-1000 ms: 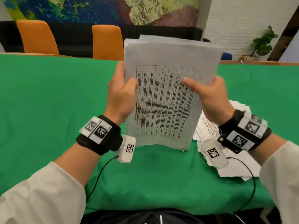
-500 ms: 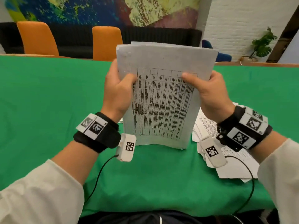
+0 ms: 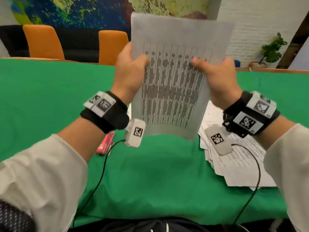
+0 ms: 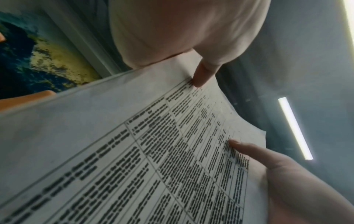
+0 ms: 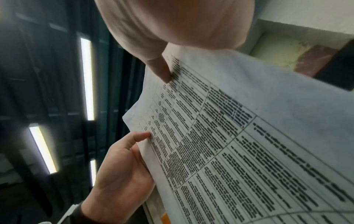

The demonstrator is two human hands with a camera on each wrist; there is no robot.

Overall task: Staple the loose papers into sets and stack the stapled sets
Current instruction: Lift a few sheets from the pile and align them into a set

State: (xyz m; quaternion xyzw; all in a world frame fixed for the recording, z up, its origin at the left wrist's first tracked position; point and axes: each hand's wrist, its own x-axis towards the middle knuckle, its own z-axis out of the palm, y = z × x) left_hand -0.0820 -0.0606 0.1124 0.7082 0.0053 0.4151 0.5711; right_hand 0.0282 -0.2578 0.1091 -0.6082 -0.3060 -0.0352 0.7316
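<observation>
Both hands held a sheaf of papers [image 3: 173, 84] upright above the middle of the tabletop [image 3: 50, 91], its lower edge lifted clear of the green cloth. The left hand [image 3: 129, 74] pinched the left edge, thumb on the printed table and fingers behind; the right hand [image 3: 220, 81] pinched the right edge the same way. The pink stapler [image 3: 105, 143] lay on the cloth toward the near left, partly hidden under the left wrist, and the loose pile [image 3: 234, 158] sprawled fanned out along the near right edge. The risk, as I judged it, lay in the grip — only thumbs and fingertips at the sides, so inner sheets could slide down unevenly and get stapled crooked. Letting go with one hand to fetch the stapler could let the sheaf sag or spill, and a low right forearm might scatter the pile.
</observation>
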